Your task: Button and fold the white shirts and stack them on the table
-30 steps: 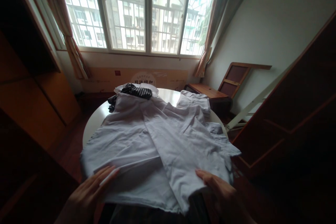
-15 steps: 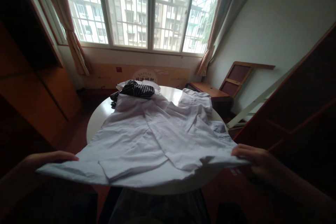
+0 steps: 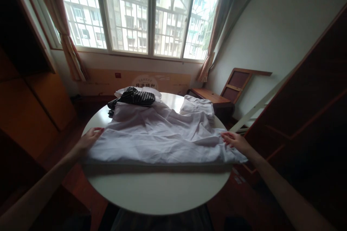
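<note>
A white shirt [image 3: 159,148] lies spread across the round white table [image 3: 159,187], its near part folded back in a straight edge. At its left side, my left hand [image 3: 91,138] is closed with the fingertips on the folded-over cloth. My right hand [image 3: 235,141] pinches the cloth at the opposite side, where the shirt bunches and hangs slightly past the table's edge. Some wrinkles run through the middle of the shirt.
Behind the shirt lies a black striped garment [image 3: 138,96], with white cloth [image 3: 148,89] beyond it. A folded white stack [image 3: 196,105] sits at the back right. A wooden chair [image 3: 211,95] stands near the wall, and a dark wooden panel [image 3: 292,115] leans at right.
Both hands have moved forward and inward, carrying the shirt's near edge away from me and over onto the rest. The table's front part now shows.
</note>
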A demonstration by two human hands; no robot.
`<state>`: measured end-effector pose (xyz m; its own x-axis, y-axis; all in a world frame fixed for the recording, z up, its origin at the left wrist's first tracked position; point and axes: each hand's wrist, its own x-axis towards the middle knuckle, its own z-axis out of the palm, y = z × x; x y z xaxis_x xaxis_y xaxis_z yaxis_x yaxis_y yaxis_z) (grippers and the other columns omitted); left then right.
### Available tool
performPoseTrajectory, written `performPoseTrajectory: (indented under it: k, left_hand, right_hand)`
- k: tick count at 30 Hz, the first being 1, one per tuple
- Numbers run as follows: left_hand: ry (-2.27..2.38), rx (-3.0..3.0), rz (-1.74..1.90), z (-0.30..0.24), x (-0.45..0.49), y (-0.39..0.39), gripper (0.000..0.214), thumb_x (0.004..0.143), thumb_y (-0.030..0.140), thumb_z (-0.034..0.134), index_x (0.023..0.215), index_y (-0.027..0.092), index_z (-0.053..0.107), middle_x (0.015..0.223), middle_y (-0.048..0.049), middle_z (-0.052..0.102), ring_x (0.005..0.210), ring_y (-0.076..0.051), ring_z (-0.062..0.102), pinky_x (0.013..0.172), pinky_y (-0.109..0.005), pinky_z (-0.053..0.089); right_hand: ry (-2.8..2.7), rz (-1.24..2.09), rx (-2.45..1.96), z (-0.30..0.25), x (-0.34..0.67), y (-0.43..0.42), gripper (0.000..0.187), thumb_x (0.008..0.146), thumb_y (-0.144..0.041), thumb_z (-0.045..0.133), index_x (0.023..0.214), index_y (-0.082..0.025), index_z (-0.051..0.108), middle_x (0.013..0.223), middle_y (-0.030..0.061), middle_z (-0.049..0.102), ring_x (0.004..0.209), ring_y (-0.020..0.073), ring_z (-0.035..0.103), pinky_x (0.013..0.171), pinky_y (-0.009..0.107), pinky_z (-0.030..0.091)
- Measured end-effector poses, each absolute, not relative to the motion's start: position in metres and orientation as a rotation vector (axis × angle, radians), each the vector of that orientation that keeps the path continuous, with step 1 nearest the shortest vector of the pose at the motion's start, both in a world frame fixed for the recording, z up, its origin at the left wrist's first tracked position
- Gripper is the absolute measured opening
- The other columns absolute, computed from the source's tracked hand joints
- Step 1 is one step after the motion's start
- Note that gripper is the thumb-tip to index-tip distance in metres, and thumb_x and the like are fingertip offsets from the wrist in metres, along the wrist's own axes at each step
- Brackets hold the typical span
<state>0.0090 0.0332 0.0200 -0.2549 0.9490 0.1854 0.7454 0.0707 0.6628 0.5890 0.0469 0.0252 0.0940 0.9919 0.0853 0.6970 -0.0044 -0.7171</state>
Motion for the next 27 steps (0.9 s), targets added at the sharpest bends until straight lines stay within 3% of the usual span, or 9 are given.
performPoseTrajectory:
  k: [4,7,11,15,20,24,27]
  left_hand:
    - [2.032,1.613,0.835,0.013,-0.007,0.010,0.067,0.067,0.070,0.048,0.100,0.012,0.055,0.082,-0.0050,0.067,0.080,-0.023,0.062,0.067,-0.027,0.047]
    - [1.916,1.546,0.819,0.009,-0.011,-0.012,0.070,0.062,0.071,0.053,0.102,0.014,0.053,0.078,-0.0023,0.068,0.080,-0.022,0.061,0.066,-0.026,0.047]
    - [1.701,1.486,0.944,0.003,-0.010,-0.027,0.062,0.068,0.063,0.055,0.109,0.017,0.048,0.087,0.0013,0.068,0.086,-0.017,0.058,0.072,-0.022,0.046]
    - [1.840,1.504,1.018,-0.002,-0.008,-0.027,0.060,0.067,0.065,0.054,0.105,0.019,0.050,0.087,0.0018,0.068,0.084,-0.017,0.059,0.070,-0.021,0.046]
    - [1.937,1.588,1.034,-0.004,-0.003,-0.025,0.055,0.068,0.067,0.049,0.098,0.021,0.052,0.083,0.0020,0.067,0.083,-0.018,0.061,0.069,-0.023,0.048]
    - [2.073,1.612,1.060,-0.011,-0.004,-0.034,0.052,0.063,0.069,0.052,0.083,0.021,0.052,0.076,0.0030,0.063,0.077,-0.018,0.061,0.069,-0.024,0.049]
    - [2.005,1.667,1.013,-0.017,-0.006,-0.048,0.047,0.066,0.066,0.053,0.082,0.022,0.053,0.082,0.0031,0.062,0.080,-0.017,0.060,0.073,-0.025,0.049]
  right_hand:
    - [-1.669,0.539,-1.921,0.031,0.603,0.018,0.054,0.060,-0.070,0.053,0.061,-0.017,0.065,0.058,0.0034,0.062,0.052,0.0152,0.054,0.049,0.025,0.040]
    - [-1.728,0.602,-1.944,0.030,0.599,-0.005,0.049,0.058,-0.066,0.059,0.063,-0.018,0.068,0.060,0.0027,0.064,0.056,0.0171,0.056,0.052,0.025,0.041]
    - [-1.645,0.677,-1.820,0.016,0.587,-0.020,0.047,0.058,-0.063,0.062,0.066,-0.017,0.067,0.064,0.0035,0.065,0.058,0.0168,0.057,0.053,0.025,0.043]
    - [-1.454,0.904,-1.751,0.007,0.589,-0.021,0.049,0.057,-0.064,0.062,0.064,-0.016,0.062,0.047,-0.0009,0.054,0.040,0.0113,0.048,0.041,0.023,0.039]
    - [-1.310,1.182,-1.614,0.006,0.604,-0.027,0.041,0.055,-0.054,0.071,0.069,-0.016,0.064,0.069,0.0055,0.066,0.063,0.0187,0.062,0.058,0.028,0.050]
    - [-1.286,1.159,-1.658,-0.002,0.613,-0.029,0.041,0.056,-0.055,0.070,0.068,-0.016,0.063,0.067,0.0045,0.065,0.062,0.0186,0.062,0.057,0.027,0.050]
    - [-1.326,1.109,-1.694,-0.008,0.617,-0.028,0.044,0.056,-0.057,0.070,0.067,-0.016,0.063,0.066,0.0048,0.065,0.061,0.0182,0.061,0.055,0.026,0.049]
